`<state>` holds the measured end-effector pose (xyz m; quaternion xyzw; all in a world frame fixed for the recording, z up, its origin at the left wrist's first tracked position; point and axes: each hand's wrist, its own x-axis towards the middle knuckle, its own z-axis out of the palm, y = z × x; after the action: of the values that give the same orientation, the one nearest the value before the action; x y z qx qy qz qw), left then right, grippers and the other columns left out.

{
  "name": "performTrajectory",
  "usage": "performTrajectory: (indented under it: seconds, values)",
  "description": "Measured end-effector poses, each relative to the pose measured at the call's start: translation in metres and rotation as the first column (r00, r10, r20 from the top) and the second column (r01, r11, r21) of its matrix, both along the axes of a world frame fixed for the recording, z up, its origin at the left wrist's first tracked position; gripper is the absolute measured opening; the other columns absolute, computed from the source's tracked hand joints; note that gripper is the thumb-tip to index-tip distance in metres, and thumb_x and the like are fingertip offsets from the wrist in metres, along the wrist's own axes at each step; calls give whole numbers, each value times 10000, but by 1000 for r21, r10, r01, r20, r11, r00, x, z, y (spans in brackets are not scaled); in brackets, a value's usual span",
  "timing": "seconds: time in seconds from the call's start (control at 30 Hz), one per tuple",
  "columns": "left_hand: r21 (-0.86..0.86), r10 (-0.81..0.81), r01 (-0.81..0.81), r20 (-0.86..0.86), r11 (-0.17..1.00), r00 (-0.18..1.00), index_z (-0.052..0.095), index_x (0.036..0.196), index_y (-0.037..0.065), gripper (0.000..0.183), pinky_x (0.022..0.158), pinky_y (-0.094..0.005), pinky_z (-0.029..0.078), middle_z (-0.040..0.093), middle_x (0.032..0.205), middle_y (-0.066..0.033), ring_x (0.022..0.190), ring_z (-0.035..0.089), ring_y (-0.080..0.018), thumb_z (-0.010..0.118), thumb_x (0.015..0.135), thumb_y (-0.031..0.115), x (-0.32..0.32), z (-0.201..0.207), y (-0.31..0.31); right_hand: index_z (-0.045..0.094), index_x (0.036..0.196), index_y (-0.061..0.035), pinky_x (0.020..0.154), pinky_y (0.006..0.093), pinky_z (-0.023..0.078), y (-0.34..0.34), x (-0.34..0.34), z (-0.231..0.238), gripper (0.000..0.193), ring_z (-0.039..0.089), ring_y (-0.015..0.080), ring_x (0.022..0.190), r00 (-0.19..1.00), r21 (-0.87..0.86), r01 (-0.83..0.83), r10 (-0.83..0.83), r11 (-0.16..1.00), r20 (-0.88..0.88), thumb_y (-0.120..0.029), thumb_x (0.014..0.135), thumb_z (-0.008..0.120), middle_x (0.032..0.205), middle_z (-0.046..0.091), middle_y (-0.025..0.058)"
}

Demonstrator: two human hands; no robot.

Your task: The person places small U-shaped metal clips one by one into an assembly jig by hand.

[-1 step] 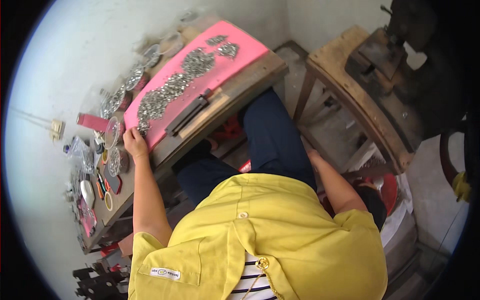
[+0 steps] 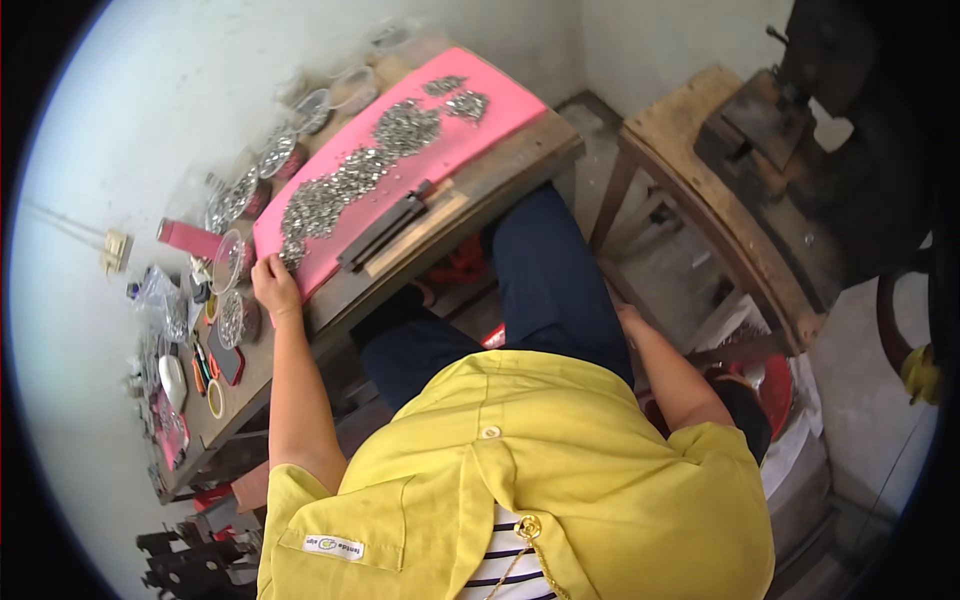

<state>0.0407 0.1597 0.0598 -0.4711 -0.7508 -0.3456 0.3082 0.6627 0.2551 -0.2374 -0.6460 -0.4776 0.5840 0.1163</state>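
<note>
A pink sheet (image 2: 345, 228) lies on the wooden table (image 2: 540, 150) to the left, with several piles of small silvery metal pieces (image 2: 335, 195) spread along it. My left hand (image 2: 277, 288) is closed at the sheet's near left corner, fingers bent over the edge close to the last metal pieces. Down beside my right thigh rests my right hand (image 2: 628, 318); the leg hides its fingers. A dark metal bar (image 2: 385, 232) sits along the sheet's front edge next to a light wood strip (image 2: 418, 233).
Clear plastic tubs of metal pieces (image 2: 236, 318) line the table's wall side. Pliers (image 2: 198, 375), a tape roll (image 2: 216, 399) and a white computer mouse (image 2: 172, 383) lie at the near end. On the right, a dark machine (image 2: 770, 120) stands on a wooden stand (image 2: 690, 100).
The whole view has shifted slightly, so the table sits a little lower and farther right. My left hand stays at the sheet's corner, and my right hand stays by the thigh.
</note>
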Motion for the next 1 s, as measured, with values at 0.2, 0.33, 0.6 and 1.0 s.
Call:
performTrajectory:
  seconds: [0.2,0.33,0.6,1.0]
  values:
    - [105,-126,115,97,988,987,674,971,33,140,764,-424,504,648,898,-143,843,637,-333,631,980,165,30,-4,26,769,1141,-45,901,422,540,45,29,-162,424,725,331,1029,995,143,-65,54,988,78,-395,908,713,1101,753,206]
    - [126,-130,122,57,985,990,672,965,37,109,751,-411,502,635,882,-126,817,627,-307,638,967,140,33,-1,18,771,1141,-59,933,421,531,58,24,-131,426,712,346,1082,974,123,-118,90,985,210,-398,886,735,1126,745,215]
    - [177,-111,91,109,980,988,684,948,38,112,747,-401,502,635,883,-120,817,627,-296,642,964,141,33,-1,15,732,1184,-5,947,417,529,27,24,-61,398,703,327,1114,976,29,67,-71,997,204,-285,901,724,1206,727,206]
    - [180,-115,97,89,979,989,681,942,26,109,732,-388,508,628,870,-120,798,630,-280,646,966,127,37,-1,19,715,1173,39,857,432,555,61,-9,-60,374,710,327,1080,997,-112,76,-77,991,-6,-230,913,714,1157,736,214]
